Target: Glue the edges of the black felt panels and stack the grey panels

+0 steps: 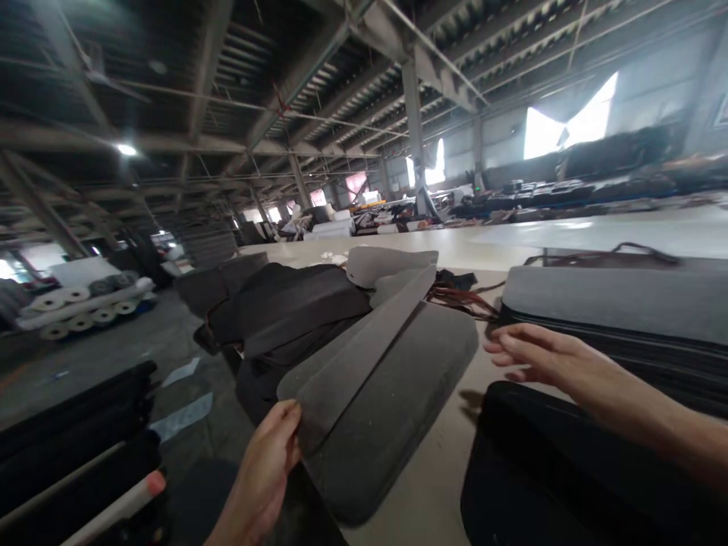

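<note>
My left hand (267,455) pinches the near corner of a thin grey sheet (364,353), which slants up and away over the table. Beneath it lies a dark grey panel with rounded corners (401,402), its near end jutting past the table edge. My right hand (528,353) hovers above the table with fingers extended and slightly apart, and nothing shows in it. Below that hand is a black rounded panel (546,462). Just beyond its fingers stands a stack of grey-topped sheets (614,299).
Dark fabric pieces (296,307) are heaped at the table's left side. Brown straps (463,296) lie behind the panels on the pale table (421,493). Rolls of material (85,307) are stacked on the floor at left, with black rolls (80,409) nearer.
</note>
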{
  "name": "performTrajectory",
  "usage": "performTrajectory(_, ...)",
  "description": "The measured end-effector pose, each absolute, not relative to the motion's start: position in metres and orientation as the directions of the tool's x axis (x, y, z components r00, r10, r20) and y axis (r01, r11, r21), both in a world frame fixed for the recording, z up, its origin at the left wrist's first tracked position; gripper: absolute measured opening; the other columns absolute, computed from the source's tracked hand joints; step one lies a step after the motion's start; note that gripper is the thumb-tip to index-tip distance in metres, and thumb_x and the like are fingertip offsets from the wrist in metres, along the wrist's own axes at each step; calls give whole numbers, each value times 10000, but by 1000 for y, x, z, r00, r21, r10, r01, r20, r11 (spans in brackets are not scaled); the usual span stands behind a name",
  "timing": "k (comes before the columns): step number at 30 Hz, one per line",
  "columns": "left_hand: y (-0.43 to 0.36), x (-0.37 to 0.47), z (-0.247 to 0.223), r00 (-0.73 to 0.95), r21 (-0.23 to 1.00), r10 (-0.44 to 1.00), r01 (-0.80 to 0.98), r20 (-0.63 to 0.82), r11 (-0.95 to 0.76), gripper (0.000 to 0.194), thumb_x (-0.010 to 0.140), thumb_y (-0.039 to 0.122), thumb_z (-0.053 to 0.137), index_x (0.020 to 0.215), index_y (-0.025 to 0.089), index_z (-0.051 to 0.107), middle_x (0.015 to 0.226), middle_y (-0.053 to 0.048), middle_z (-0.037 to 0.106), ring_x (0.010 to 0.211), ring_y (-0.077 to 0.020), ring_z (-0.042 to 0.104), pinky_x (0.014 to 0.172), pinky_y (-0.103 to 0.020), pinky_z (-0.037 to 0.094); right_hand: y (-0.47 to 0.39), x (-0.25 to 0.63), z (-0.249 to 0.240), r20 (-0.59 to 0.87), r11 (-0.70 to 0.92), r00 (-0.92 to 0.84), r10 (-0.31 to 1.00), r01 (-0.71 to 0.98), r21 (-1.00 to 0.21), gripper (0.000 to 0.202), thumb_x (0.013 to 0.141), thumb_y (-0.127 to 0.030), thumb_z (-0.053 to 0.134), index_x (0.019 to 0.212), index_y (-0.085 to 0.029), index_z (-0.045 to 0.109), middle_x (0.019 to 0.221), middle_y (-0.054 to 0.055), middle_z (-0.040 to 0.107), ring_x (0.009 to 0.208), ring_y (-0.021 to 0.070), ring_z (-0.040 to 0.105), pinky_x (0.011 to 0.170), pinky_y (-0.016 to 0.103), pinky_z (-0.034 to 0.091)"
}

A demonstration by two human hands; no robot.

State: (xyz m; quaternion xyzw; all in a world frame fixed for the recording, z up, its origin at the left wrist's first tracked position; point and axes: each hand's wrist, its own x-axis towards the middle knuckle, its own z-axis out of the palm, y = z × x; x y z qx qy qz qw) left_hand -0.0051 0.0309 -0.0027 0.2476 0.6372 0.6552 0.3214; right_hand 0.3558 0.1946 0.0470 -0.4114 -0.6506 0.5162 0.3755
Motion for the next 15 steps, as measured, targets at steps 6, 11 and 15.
performTrajectory(6, 31, 0, -2, -679, 995, 728, -86, -92, 45, 532, 601, 556, 777, 990, 216, 649, 880, -5, 670, 762, -178, 606, 616, -238, 451, 258, 301, 57, -131, -237, -341, 931, -291, -927, 215, 1035, -381, 511, 1008, -167, 523, 1008, 143, 673, 823, 242, 710, 656, 323, 618)
performTrajectory(11, 28, 3, -4, -656, 998, 753, -9, -57, 67, 486, 715, 593, 693, 1015, 213, 648, 874, -17, 658, 817, -219, 604, 636, -270, 446, 279, 276, 68, -147, -292, -413, 899, -314, -904, 367, 1042, -531, 412, 990, -176, 490, 1000, 141, 643, 850, 294, 708, 660, 435, 631)
performTrajectory(15, 21, 5, -2, -658, 977, 745, 210, 107, 46, 390, 808, 589, 599, 955, 229, 631, 862, 3, 627, 865, -219, 567, 718, -274, 444, 282, 275, 81, -107, -316, -512, 852, -341, -885, 575, 1020, -658, 292, 1148, -143, 513, 1116, 202, 632, 946, 336, 697, 701, 480, 631)
